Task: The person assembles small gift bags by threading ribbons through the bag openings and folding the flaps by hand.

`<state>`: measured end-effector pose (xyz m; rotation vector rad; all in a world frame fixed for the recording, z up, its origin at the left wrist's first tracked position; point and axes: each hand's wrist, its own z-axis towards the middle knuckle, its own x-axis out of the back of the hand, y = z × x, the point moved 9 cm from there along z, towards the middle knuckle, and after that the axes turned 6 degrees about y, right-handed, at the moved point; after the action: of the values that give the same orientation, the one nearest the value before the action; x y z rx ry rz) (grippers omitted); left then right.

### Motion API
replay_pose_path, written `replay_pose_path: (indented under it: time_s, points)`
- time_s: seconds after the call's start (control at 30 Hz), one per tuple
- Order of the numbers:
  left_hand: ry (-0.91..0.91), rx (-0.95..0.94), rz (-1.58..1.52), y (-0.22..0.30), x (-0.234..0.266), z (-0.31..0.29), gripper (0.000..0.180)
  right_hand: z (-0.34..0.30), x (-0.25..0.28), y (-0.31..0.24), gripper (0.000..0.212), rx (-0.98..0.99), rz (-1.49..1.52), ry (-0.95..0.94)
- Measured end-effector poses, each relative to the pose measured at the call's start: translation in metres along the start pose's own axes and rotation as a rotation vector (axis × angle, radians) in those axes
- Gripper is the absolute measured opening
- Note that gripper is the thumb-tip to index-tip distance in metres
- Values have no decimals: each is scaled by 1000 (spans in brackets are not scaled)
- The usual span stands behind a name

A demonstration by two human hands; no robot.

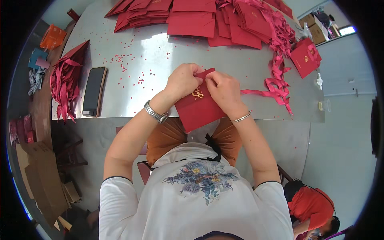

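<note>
A red paper gift bag (200,111) with gold lettering lies tilted over the table's near edge, in front of my body. My left hand (185,80) pinches its upper left edge, fingers and thumb closed. At its upper right edge my right hand (225,90) grips too, the fingertips close to those of the left. Whether a ribbon end is between the fingertips cannot be made out. A loose red ribbon (260,93) runs from beside my right hand toward a curled heap at the right.
Stacks of flat red bags (192,24) cover the far side of the metal table (152,100), with tangled ribbons (282,34) beside them. One ribboned bag (305,60) lies far right. Ribboned bags (68,80) and a phone (95,92) sit left. Red paper dots (120,60) are scattered about.
</note>
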<state>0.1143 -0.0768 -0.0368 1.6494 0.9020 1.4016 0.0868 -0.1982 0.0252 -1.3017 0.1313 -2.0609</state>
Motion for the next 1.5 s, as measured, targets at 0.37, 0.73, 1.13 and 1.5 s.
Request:
replay_pose_path:
  time_s: [0.37, 0.73, 1.13, 1.5]
  points:
    - [11, -16, 19, -3, 2, 0, 25, 3, -3, 34, 14, -380, 373, -78]
    - [3, -14, -5, -5, 2, 2, 27, 3, 5, 9, 8, -149, 234, -44]
    - [-9, 7, 105, 4, 9, -1, 32, 13, -3, -9, 5, 82, 48, -32]
    - [23, -49, 46, -3, 6, -1, 31, 15, -12, 8, 7, -38, 48, -103]
